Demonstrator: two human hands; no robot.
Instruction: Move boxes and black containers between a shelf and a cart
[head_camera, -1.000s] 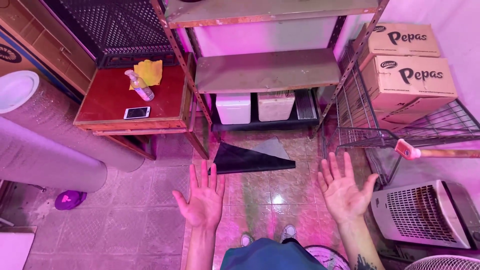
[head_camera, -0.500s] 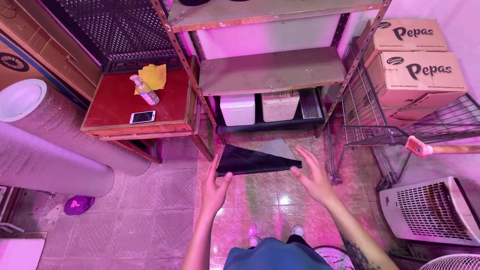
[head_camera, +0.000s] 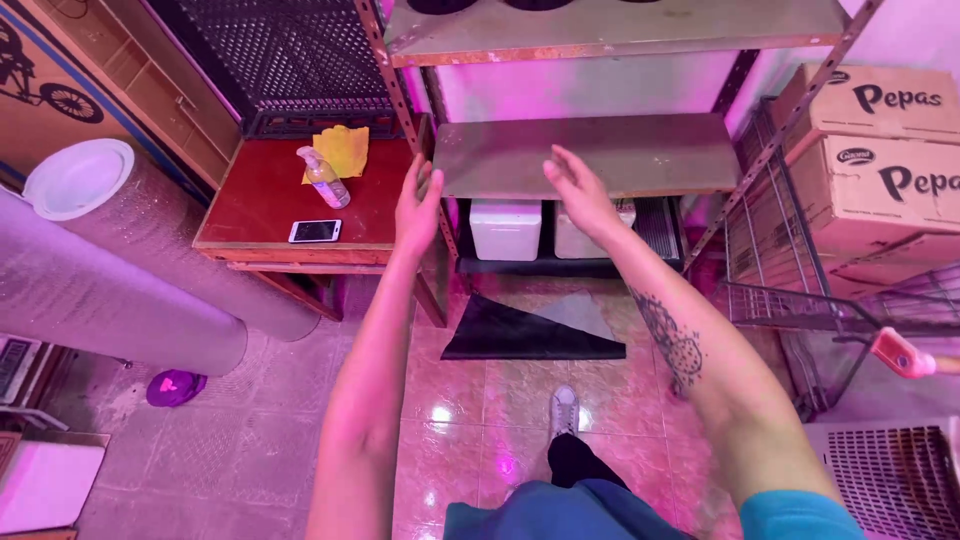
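Observation:
Both my arms reach forward to a rusty metal shelf rack. My left hand (head_camera: 418, 203) is open, fingers up, at the left front corner of the middle shelf board (head_camera: 640, 152), next to the rack's upright post. My right hand (head_camera: 574, 188) is open too, palm down, over that board's front edge; contact cannot be told. Neither hand holds anything. Below them a black triangular sheet (head_camera: 520, 332) lies flat on the tiled floor, with my shoe (head_camera: 564, 409) just in front of it.
A low red table (head_camera: 270, 205) to the left carries a spray bottle (head_camera: 325, 178), a yellow cloth (head_camera: 343, 150) and a phone (head_camera: 315, 231). White tubs (head_camera: 505, 228) sit under the shelf. Cardboard boxes (head_camera: 880, 150) and a wire cart (head_camera: 800, 305) stand right; big rolls (head_camera: 110, 275) lie left.
Both hands rose from low near the black sheet on the floor up to the middle shelf. The sheet stays on the floor.

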